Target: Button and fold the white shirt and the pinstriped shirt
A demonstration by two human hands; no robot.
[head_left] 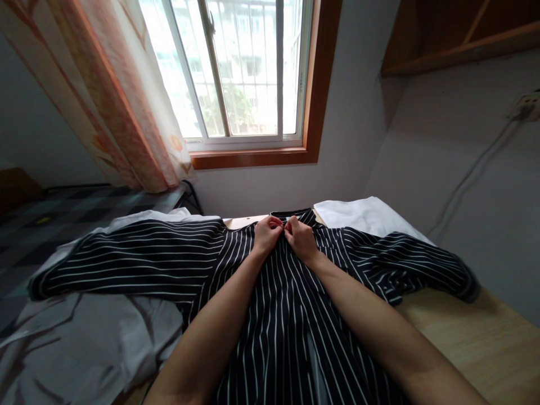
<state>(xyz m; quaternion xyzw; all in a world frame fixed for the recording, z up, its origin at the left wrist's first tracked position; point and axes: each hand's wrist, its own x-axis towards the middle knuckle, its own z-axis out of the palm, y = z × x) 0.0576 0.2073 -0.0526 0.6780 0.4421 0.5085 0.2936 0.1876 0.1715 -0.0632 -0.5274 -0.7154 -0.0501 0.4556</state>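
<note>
currently, the striped shirt (291,292) lies on the table (476,337), sleeves (139,259) already spread, while left hand (268,235) and right hand (300,239) pinch its front near the collar (310,215), work there apparently unfinished, lower fastening indeterminable.

Centre: left-hand grip (265,235) and right-hand grip (301,238) hide the pinched spot on the striped shirt (282,315). Shirt's lower part cut off by bottom edge. Lower left: grey garment (105,337) cropped. Upper right: wooden shelf (459,55) cropped. Right edge: socket (530,104) detail blurred.
</note>
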